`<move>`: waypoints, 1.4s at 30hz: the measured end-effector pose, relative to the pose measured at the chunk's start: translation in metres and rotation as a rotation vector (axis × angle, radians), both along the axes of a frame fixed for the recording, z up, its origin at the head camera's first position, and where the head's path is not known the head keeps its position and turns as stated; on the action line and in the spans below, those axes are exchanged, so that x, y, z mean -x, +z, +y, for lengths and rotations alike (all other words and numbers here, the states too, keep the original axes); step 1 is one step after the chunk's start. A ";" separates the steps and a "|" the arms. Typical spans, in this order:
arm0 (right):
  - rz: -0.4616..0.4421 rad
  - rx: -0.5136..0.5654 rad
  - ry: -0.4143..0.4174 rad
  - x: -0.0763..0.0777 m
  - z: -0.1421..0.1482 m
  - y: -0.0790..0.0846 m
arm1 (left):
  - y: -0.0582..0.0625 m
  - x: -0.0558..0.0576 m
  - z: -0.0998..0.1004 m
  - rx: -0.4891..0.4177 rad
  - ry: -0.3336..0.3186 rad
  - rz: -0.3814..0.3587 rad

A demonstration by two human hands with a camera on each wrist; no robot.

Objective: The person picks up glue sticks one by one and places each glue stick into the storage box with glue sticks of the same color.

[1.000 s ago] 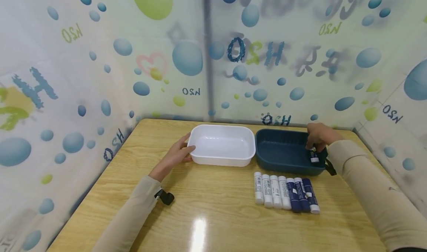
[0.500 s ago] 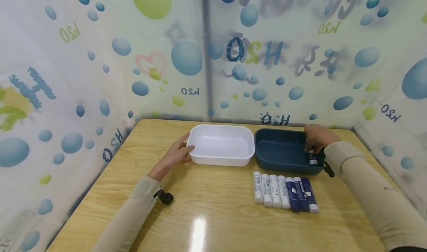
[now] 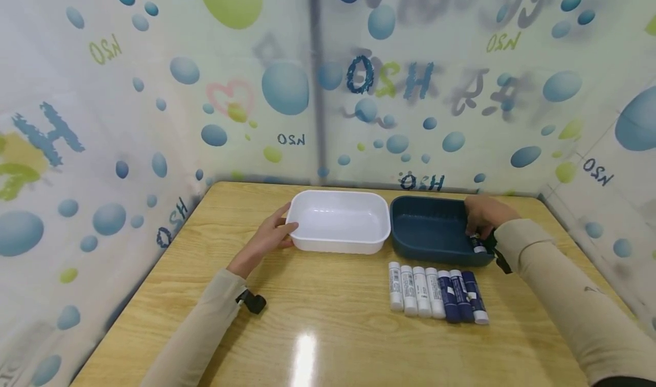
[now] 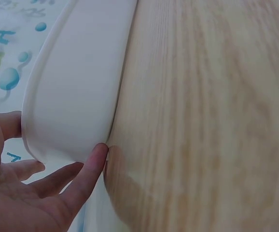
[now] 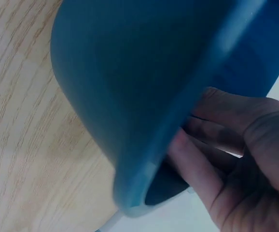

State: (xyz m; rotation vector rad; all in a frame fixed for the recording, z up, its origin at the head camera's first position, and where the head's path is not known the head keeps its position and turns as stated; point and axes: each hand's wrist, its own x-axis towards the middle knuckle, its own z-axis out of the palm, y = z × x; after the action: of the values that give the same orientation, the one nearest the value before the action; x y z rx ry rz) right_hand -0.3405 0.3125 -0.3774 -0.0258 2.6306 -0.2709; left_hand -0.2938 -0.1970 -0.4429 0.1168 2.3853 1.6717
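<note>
At the left end of a white rectangular tray [image 3: 338, 245], my left hand [image 3: 269, 236] grips the rim, thumb over the edge. In the left wrist view, that hand's fingers [image 4: 93, 162] touch the tray's outer wall [image 4: 76, 82]. My right hand [image 3: 487, 215] reaches into the right end of a dark blue tray [image 3: 430, 236] and holds a dark glue stick [image 3: 478, 245], only its white-tipped lower end showing. In the right wrist view, the blue tray's wall [image 5: 130, 87] hides the glue stick and the fingertips of my right hand [image 5: 241, 140].
In front of the blue tray lies a row of several glue sticks, white ones [image 3: 416, 290] on the left and navy ones [image 3: 461, 296] on the right. The trays stand side by side on a wooden table [image 3: 328, 313], before a patterned curtain [image 3: 246, 91].
My right hand has sunk lower and shifted slightly left inside the blue tray with the glue stick, less of which now shows. My left hand stays on the white tray.
</note>
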 end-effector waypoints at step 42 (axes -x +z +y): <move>0.114 0.409 0.195 -0.139 -0.004 0.035 | 0.000 0.000 -0.001 0.002 0.005 -0.006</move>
State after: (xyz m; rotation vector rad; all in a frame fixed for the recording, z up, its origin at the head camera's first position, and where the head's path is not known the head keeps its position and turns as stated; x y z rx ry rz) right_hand -0.2020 0.3090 -0.3427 -0.4428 2.6130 -0.7515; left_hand -0.2940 -0.1975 -0.4425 0.1052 2.3841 1.6698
